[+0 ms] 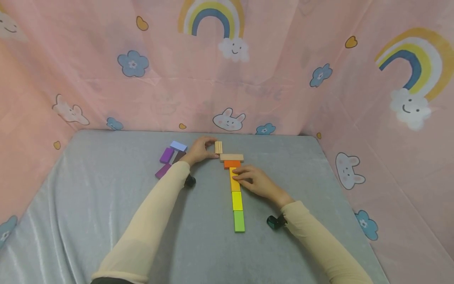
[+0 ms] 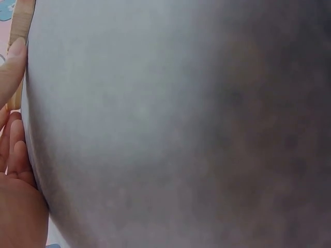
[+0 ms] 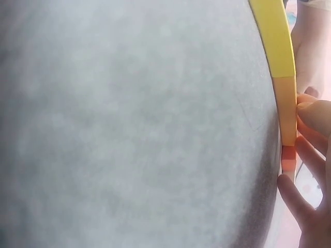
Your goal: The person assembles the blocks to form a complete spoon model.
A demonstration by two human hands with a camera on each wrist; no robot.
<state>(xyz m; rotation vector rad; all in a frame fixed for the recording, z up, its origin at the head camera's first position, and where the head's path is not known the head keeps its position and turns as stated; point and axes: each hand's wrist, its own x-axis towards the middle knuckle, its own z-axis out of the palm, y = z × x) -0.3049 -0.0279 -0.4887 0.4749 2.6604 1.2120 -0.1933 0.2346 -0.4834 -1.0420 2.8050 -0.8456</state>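
Observation:
My left hand point(image 1: 201, 150) pinches a small striped light-wood block point(image 1: 218, 147), thumb at its near end and a finger at its far end. Right beside it, a plain wooden block point(image 1: 231, 157) lies crosswise at the top of a row. Below that come a red-orange block point(image 1: 232, 164), also crosswise, then an orange-yellow block point(image 1: 235, 184), a yellow block point(image 1: 237, 201) and a green block point(image 1: 239, 221), end to end lengthwise. The fingertips of my right hand point(image 1: 259, 182) rest at the orange-yellow block, loosely bent; in the right wrist view they line its edge.
Left of my left hand lie loose blocks: a lavender-blue block point(image 1: 178, 146), a purple block point(image 1: 166, 155), a magenta-purple block point(image 1: 163, 171) and a dark brown block point(image 1: 179, 156) partly behind the wrist. A grey cloth point(image 1: 106, 189) covers the table; a pink printed curtain point(image 1: 170, 94) stands behind.

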